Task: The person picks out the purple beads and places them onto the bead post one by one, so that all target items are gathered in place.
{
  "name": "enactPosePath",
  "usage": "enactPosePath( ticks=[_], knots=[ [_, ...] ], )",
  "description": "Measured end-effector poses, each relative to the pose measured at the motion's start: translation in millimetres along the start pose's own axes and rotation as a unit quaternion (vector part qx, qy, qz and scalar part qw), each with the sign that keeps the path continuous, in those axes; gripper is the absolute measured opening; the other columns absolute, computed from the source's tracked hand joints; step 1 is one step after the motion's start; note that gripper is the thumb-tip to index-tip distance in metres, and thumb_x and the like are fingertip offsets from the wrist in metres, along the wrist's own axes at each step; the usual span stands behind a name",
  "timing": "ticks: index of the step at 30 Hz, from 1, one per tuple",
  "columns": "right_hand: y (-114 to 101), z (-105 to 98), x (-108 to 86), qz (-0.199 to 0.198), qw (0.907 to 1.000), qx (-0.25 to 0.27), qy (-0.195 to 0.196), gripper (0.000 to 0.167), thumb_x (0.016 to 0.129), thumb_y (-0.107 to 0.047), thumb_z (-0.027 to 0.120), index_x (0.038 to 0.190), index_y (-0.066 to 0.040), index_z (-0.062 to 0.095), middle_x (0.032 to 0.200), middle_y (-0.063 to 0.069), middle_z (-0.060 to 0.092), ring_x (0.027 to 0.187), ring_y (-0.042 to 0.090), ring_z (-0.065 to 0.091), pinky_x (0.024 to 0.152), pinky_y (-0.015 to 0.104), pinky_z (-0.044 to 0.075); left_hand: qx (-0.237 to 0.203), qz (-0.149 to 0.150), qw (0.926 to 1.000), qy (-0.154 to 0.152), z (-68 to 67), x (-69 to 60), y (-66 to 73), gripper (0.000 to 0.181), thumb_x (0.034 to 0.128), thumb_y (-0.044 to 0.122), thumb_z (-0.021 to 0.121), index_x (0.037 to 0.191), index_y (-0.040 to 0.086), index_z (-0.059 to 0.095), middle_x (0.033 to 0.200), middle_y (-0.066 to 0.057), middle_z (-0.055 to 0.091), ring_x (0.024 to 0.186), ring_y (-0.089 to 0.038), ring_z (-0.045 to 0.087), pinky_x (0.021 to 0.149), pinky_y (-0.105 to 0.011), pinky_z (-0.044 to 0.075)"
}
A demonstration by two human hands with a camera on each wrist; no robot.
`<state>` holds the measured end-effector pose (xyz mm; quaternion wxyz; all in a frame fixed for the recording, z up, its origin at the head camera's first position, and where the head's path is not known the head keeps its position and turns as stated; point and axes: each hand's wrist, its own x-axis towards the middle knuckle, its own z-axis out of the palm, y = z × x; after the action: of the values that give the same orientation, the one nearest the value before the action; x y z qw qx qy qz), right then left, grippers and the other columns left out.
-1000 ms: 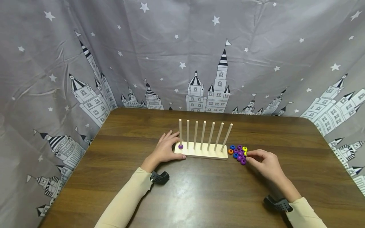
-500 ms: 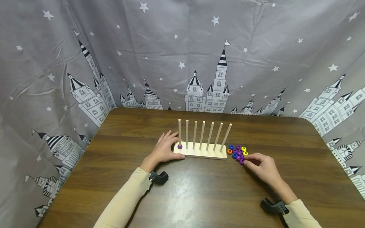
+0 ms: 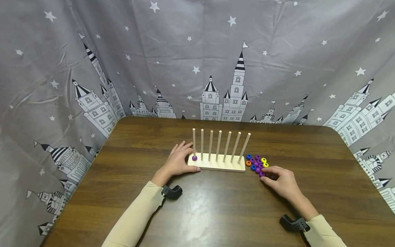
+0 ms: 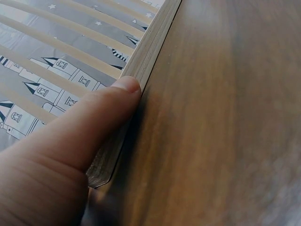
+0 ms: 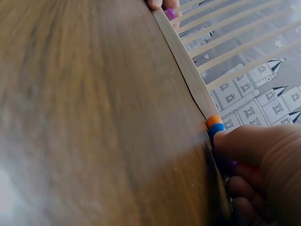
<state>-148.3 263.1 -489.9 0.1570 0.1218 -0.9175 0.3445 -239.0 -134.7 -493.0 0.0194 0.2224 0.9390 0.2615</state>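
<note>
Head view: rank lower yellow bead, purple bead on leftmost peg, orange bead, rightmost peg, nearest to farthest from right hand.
1. Lower yellow bead: just beyond the right hand.
2. Orange bead: left of that, beside the wooden base.
3. Rightmost peg: on the base's right end.
4. Purple bead on the leftmost peg: at the base's left end.

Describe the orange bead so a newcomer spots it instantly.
On the table, find the wooden rack with seven pegs. A huddle of beads lies just off its right end in the head view. The orange bead is on the side facing the rack, the only orange one among purple, blue and yellow.
</note>
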Motion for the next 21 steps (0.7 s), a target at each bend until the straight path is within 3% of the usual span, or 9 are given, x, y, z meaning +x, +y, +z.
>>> enactPosePath(
  ticks=[10,17,21],
  knots=[
    [1.7,3.5,-1.6,-0.006,0.9994,-0.032,-0.011,0.024,0.073,-0.005,0.087,0.096,-0.008,0.080,0.093,0.006,0.079,0.073,-0.004,0.060,0.061,0.019,0.052,-0.004,0.005,1.0000,0.004,0.7,0.2,-1.1,0.068,0.0716,0.052,0.085,0.123,0.011,0.068,0.161,-0.015,0.043,0.156,-0.042,0.024,0.129,-0.063,0.011],
    [1.7,4.6,-1.9,-0.012,0.9996,-0.024,-0.002,0.022,0.074,-0.001,0.086,0.094,-0.008,0.080,0.091,0.005,0.079,0.074,-0.004,0.059,0.061,0.018,0.050,-0.003,0.004,1.0000,0.003,0.2,0.2,-0.2,0.070,0.0716,0.052,0.085,0.125,0.011,0.068,0.161,-0.015,0.043,0.156,-0.042,0.024,0.128,-0.063,0.012],
    [3.7,5.7,-3.0,-0.029,0.9992,0.000,0.026,0.023,0.072,0.002,0.086,0.092,-0.006,0.080,0.089,0.005,0.078,0.072,-0.006,0.059,0.061,0.011,0.050,-0.004,0.007,1.0000,0.004,0.0,0.3,0.7,0.069,0.0715,0.052,0.085,0.125,0.010,0.068,0.160,-0.016,0.044,0.156,-0.043,0.024,0.128,-0.063,0.013]
  ],
)
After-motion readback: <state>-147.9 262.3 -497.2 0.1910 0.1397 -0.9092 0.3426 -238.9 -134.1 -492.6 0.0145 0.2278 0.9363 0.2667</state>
